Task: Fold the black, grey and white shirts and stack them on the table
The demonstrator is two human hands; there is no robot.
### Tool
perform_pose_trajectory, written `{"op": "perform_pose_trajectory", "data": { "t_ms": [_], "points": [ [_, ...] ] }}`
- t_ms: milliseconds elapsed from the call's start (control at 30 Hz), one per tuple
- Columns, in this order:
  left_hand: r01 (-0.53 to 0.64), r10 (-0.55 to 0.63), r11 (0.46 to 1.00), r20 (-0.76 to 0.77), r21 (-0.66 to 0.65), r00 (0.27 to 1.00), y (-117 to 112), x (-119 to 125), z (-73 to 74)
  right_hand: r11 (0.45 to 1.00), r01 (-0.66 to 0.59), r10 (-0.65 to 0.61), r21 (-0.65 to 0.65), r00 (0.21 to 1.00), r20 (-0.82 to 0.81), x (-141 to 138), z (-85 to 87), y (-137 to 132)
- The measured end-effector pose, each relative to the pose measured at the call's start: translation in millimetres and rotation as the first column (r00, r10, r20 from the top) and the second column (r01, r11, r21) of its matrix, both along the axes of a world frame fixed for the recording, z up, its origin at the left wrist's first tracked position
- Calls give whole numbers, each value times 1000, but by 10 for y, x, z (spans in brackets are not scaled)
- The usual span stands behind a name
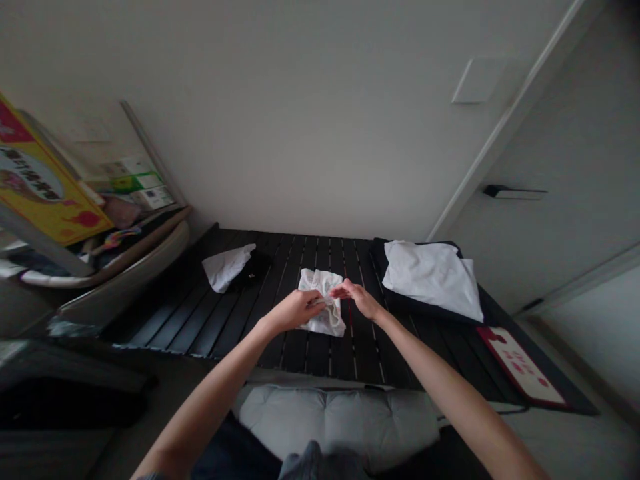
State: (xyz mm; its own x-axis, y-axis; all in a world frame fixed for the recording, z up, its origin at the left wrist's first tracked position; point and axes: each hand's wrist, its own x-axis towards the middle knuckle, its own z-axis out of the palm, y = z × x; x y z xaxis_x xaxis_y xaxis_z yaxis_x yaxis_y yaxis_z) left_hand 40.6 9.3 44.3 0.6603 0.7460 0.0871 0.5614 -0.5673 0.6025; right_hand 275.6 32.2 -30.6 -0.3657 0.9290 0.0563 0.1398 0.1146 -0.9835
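Observation:
A small white folded cloth [327, 328], probably a garment, lies on the black slatted table in front of me. My left hand [299, 309] is over its left side, thumb and fingers closed on a whitish bit of the cloth. From the right, my right hand [357, 298] reaches over the cloth's upper right edge. Its fingers are stretched out towards the left fingertips, and I see nothing held in them. The cloth's middle is partly hidden by both hands, and the fingertips are slightly blurred.
On the black slatted table [200, 327], white cloth [227, 267] and black cloth lie at left. A white garment [433, 277] rests on dark fabric at right, near a red-and-white card [520, 367]. A yellow box [47, 180] stands far left. A grey cushion [340, 420] is in front.

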Motion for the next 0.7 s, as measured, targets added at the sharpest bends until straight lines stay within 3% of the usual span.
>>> {"op": "perform_pose_trajectory", "data": {
  "t_ms": [133,300,400,467,533,600,700],
  "points": [
    [-105,104,990,24,95,994,636,244,-22,970,243,-243,-13,969,37,76,-76,172],
    [-226,214,962,88,157,973,1149,384,-260,877,474,-466,80,797,384,82,-230,274],
    [-417,392,884,148,213,908,1177,283,-495,869,486,-455,98,703,547,22,-354,308],
    [-557,546,812,114,173,830,1110,167,-679,869,481,-441,115,649,620,-37,-424,334],
    [-625,625,774,33,102,780,1012,57,-860,865,481,-447,144,607,657,-108,-460,365],
    [-619,621,783,-28,57,783,916,-15,-1009,869,465,-449,170,596,665,-191,-457,400],
    [-572,578,815,-55,95,814,817,-34,-1143,889,425,-419,173,598,683,-333,-404,448]
  ]
}}
